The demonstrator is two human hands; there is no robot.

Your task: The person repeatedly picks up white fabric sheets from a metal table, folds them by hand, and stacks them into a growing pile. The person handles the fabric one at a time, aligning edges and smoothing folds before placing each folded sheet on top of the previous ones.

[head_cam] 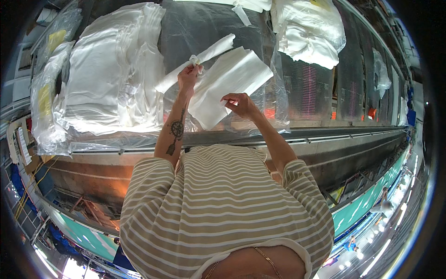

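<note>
My left hand (188,78) pinches the knotted middle of a white fabric strip (216,48), a narrow roll that lies slanted across the table. Just right of it rests a stack of white fabric panels (233,76), also slanted. My right hand (240,104) has thumb and fingertips closed on the near right edge of that stack. Under both lies clear plastic sheeting (191,28) over a dark tabletop. How many layers the right fingertips hold is hidden.
A tall pile of white fabric pieces (104,69) stands on the left beside plastic-wrapped bundles (45,97). Another plastic-covered white bundle (310,35) sits at upper right. A metal rail (313,138) runs along the table's near edge. Distant people (351,244) appear lower right.
</note>
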